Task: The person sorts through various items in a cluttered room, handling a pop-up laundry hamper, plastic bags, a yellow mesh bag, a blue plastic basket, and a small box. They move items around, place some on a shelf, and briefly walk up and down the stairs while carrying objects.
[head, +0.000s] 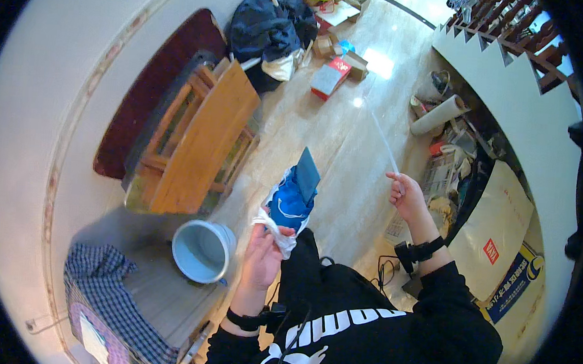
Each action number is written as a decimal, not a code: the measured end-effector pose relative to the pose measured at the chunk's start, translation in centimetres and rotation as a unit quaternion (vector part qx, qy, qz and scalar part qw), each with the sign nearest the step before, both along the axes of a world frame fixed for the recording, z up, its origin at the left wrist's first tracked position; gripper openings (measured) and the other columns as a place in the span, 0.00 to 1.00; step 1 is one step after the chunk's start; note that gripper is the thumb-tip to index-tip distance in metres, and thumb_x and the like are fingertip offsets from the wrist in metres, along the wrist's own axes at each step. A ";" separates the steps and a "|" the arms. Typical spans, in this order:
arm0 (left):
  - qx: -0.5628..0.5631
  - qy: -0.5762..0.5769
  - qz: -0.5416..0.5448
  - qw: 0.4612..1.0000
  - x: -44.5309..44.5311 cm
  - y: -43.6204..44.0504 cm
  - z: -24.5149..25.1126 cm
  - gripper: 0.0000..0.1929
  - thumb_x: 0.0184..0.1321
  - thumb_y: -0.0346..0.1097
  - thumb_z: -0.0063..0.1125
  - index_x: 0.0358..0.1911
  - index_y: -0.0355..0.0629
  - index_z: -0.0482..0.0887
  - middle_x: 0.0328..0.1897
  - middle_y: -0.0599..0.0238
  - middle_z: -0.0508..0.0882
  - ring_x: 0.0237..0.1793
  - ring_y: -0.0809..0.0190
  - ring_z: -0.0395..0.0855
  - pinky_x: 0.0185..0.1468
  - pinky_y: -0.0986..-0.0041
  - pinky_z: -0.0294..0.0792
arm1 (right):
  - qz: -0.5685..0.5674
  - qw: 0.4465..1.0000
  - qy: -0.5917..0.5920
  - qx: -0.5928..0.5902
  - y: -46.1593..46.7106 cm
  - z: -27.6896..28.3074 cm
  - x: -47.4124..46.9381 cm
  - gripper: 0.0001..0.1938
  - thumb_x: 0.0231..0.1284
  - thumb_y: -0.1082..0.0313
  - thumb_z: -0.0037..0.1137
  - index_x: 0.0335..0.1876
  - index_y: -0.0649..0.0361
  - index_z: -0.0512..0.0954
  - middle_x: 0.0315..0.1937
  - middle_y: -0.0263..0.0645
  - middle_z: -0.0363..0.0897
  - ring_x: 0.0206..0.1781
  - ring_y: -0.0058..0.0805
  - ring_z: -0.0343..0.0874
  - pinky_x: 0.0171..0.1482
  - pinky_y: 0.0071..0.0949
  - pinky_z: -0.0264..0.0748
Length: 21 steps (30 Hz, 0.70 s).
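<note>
My left hand [264,253] holds a white plastic bag [280,236] by its gathered edge, in front of my body. Inside the bag, a blue drawstring pouch [288,197] with a white cord shows at the mouth. A flat blue-grey panel [307,174] stands up out of it; what lies deeper is hidden. Out to the right, my right hand [407,197] grips one end of a long, thin whitish strip [385,139]. The strip slants away over the tiled floor, and its far end fades into the glare.
At the left are a pale blue bucket [204,251], a wooden folding table [206,148] and a checked cloth [117,291]. A red-and-grey box [330,78] lies ahead. Along the right stand a white roll [439,115], a large beige bag [491,232] and a staircase [505,60].
</note>
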<state>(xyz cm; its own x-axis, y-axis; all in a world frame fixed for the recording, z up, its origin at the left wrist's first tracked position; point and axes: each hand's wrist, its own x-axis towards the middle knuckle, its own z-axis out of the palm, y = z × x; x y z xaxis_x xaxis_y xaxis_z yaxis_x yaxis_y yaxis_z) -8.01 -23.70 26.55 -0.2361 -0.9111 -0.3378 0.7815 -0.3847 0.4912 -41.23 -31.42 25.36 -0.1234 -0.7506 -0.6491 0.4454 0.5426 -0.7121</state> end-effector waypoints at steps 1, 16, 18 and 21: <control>-0.013 0.007 -0.018 1.000 -0.2 -1.9 0.3 0.28 0.58 0.36 0.42 0.62 0.51 0.48 0.44 0.53 0.73 0.48 0.53 0.70 0.54 0.62 0.61 | 0.010 1.000 -0.013 -0.016 -1.7 0.4 0.2 0.12 0.54 0.62 0.44 0.40 0.61 0.70 0.14 0.23 0.53 0.17 0.14 0.53 0.23 0.18 0.54; -0.067 -0.047 -0.031 0.996 0.1 -27.2 4.4 0.24 0.59 0.31 0.38 0.60 0.48 0.53 0.42 0.56 0.74 0.46 0.57 0.71 0.54 0.62 0.62 | 0.102 0.991 0.003 -0.087 -18.8 3.6 -3.5 0.12 0.59 0.66 0.42 0.46 0.60 0.69 0.15 0.23 0.54 0.15 0.11 0.51 0.18 0.13 0.48; -0.055 -0.056 -0.002 0.997 -0.2 -29.3 4.7 0.24 0.58 0.32 0.39 0.60 0.47 0.53 0.42 0.56 0.74 0.46 0.57 0.71 0.53 0.63 0.62 | 0.111 0.990 0.001 -0.087 -21.6 3.1 -5.2 0.11 0.59 0.65 0.42 0.45 0.59 0.69 0.15 0.23 0.53 0.14 0.12 0.50 0.17 0.15 0.48; -0.036 -0.073 0.035 0.996 -0.7 -31.1 5.3 0.25 0.58 0.34 0.41 0.60 0.47 0.53 0.41 0.56 0.75 0.45 0.57 0.72 0.53 0.63 0.62 | 0.143 0.989 0.026 -0.037 -24.3 3.0 -7.4 0.11 0.59 0.65 0.42 0.44 0.59 0.69 0.15 0.23 0.53 0.14 0.13 0.50 0.18 0.15 0.48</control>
